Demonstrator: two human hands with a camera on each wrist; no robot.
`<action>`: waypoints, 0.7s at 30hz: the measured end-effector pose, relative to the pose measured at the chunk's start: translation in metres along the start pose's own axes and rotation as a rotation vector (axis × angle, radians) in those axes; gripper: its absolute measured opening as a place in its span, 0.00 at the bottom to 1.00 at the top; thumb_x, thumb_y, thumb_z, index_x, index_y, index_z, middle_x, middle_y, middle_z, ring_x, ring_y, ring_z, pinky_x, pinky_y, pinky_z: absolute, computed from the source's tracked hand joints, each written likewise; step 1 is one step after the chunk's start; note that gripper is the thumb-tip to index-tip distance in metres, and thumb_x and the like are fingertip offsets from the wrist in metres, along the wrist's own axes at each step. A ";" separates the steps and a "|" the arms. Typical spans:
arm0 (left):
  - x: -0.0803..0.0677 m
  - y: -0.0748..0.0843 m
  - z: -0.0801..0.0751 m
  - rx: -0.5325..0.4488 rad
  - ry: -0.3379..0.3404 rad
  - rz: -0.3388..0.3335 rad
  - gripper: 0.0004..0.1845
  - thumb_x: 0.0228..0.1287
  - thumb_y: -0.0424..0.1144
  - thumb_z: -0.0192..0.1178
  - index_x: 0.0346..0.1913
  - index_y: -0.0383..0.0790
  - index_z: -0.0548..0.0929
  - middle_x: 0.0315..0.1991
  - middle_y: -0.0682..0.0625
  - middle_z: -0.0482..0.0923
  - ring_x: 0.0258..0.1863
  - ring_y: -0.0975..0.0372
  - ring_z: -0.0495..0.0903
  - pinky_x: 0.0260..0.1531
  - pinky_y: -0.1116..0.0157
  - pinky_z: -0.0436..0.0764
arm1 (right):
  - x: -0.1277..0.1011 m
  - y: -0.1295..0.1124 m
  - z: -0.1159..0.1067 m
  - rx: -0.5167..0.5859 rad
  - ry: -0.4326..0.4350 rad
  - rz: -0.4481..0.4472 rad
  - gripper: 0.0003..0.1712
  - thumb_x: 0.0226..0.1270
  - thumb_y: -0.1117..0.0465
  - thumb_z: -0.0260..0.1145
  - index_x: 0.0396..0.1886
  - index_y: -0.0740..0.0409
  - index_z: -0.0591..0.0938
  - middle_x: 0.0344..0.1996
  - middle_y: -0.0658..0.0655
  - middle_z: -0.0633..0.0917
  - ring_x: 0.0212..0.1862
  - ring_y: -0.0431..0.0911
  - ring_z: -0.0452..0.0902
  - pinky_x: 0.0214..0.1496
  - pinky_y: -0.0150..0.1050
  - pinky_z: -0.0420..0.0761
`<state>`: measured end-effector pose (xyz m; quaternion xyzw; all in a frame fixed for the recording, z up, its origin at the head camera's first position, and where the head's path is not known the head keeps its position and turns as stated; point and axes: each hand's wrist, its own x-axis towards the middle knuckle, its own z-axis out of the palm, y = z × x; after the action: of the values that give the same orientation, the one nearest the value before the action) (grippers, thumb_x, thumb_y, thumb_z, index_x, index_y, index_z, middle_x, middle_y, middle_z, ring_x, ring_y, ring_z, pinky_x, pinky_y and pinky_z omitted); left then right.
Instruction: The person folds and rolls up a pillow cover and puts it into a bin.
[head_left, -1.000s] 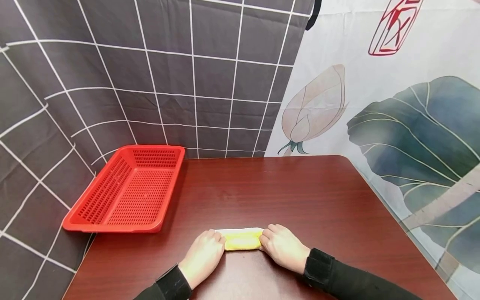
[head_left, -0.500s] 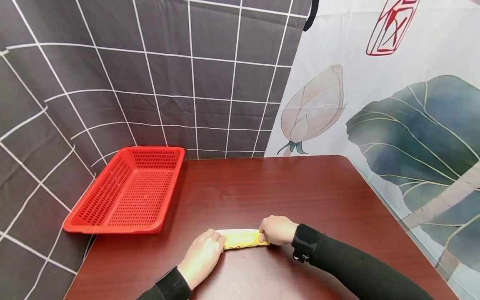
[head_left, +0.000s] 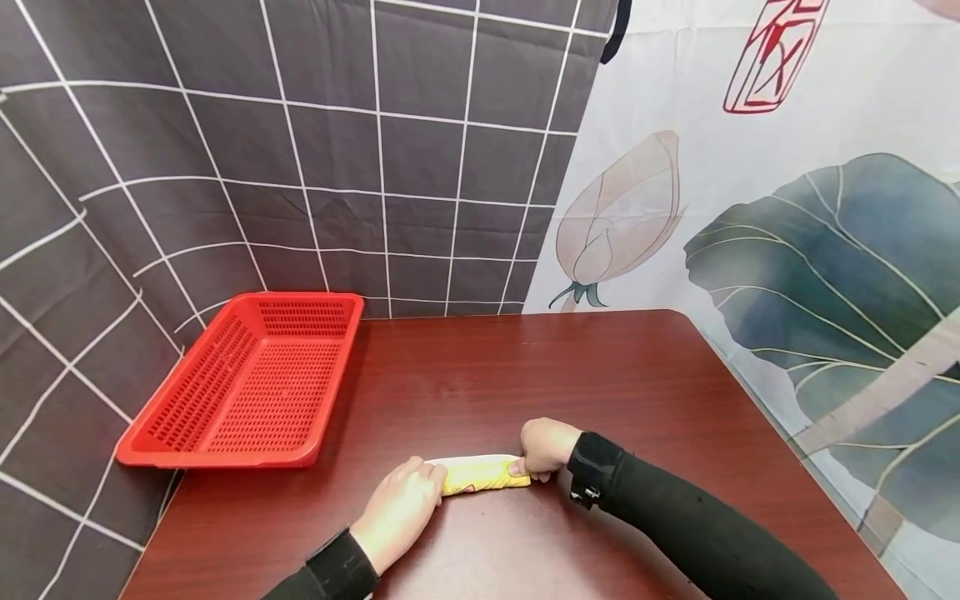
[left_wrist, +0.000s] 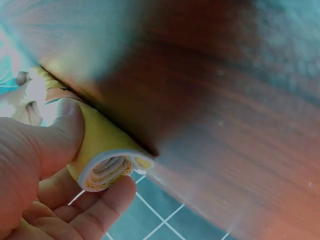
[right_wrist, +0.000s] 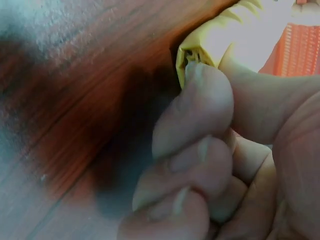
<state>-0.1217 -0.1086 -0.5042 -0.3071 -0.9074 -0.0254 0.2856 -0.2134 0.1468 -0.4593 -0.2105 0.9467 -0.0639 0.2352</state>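
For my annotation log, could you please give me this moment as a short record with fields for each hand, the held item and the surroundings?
Left hand: grips one end of the rolled yellow cloth, thumb on top
Right hand: pinches the other end of the roll
Roll: lies on the dark wooden table, layers visible at its end in the left wrist view
Red basket: at the table's far left, apart from the roll
Backdrop: grey grid curtain, lotus print

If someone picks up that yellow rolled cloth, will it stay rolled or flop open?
The rolled cloth shows soft coiled layers at its end, so it probably sags and loosens if lifted by one end. Both hands grip its ends. It looks light, and its round shape might roll.
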 end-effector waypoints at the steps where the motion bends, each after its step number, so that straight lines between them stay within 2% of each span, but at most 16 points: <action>1: 0.000 -0.001 0.000 -0.010 0.007 -0.002 0.19 0.43 0.38 0.80 0.31 0.44 0.76 0.25 0.54 0.81 0.28 0.60 0.76 0.31 0.64 0.78 | 0.001 0.001 0.000 0.005 0.018 -0.008 0.26 0.66 0.45 0.78 0.13 0.54 0.84 0.11 0.47 0.81 0.19 0.39 0.73 0.31 0.34 0.74; 3: 0.001 -0.003 0.001 -0.043 0.006 -0.013 0.19 0.45 0.39 0.80 0.30 0.44 0.76 0.24 0.54 0.82 0.28 0.60 0.75 0.32 0.64 0.78 | 0.003 0.004 0.002 0.028 0.077 -0.055 0.22 0.62 0.47 0.81 0.19 0.54 0.83 0.17 0.48 0.81 0.23 0.41 0.72 0.33 0.36 0.73; 4: 0.001 -0.004 0.001 -0.062 -0.005 -0.027 0.19 0.46 0.40 0.81 0.30 0.45 0.76 0.24 0.55 0.82 0.28 0.60 0.75 0.32 0.64 0.77 | 0.004 0.006 0.004 0.039 0.119 -0.106 0.20 0.61 0.50 0.82 0.23 0.54 0.82 0.20 0.47 0.80 0.26 0.41 0.71 0.35 0.36 0.72; 8: 0.000 -0.007 0.002 -0.149 -0.102 -0.121 0.18 0.53 0.45 0.79 0.29 0.47 0.76 0.25 0.56 0.82 0.28 0.61 0.74 0.31 0.64 0.76 | 0.006 0.014 0.017 0.031 0.326 -0.429 0.19 0.56 0.64 0.83 0.27 0.52 0.76 0.26 0.47 0.76 0.33 0.40 0.69 0.41 0.34 0.72; 11: 0.000 -0.009 0.001 -0.195 -0.165 -0.189 0.17 0.59 0.45 0.76 0.30 0.47 0.75 0.25 0.56 0.81 0.29 0.60 0.75 0.29 0.64 0.75 | 0.006 0.018 0.027 -0.028 0.472 -0.613 0.16 0.54 0.68 0.81 0.26 0.50 0.80 0.27 0.45 0.80 0.34 0.37 0.73 0.43 0.31 0.77; 17: 0.007 -0.012 0.001 -0.263 -0.204 -0.247 0.15 0.67 0.39 0.71 0.29 0.46 0.74 0.22 0.55 0.75 0.29 0.58 0.76 0.27 0.64 0.75 | -0.001 0.023 0.033 -0.211 0.662 -0.764 0.09 0.58 0.66 0.80 0.30 0.48 0.89 0.30 0.42 0.89 0.35 0.36 0.83 0.44 0.32 0.83; 21: 0.014 -0.020 0.005 -0.361 -0.221 -0.324 0.16 0.68 0.35 0.68 0.27 0.47 0.72 0.19 0.56 0.70 0.23 0.57 0.72 0.24 0.62 0.70 | -0.005 0.024 0.039 -0.312 0.721 -0.822 0.07 0.60 0.59 0.82 0.35 0.50 0.90 0.35 0.45 0.91 0.39 0.39 0.86 0.46 0.35 0.85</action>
<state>-0.1446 -0.1162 -0.4986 -0.2048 -0.9512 -0.1985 0.1176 -0.1997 0.1698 -0.4968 -0.5590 0.8055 -0.0773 -0.1809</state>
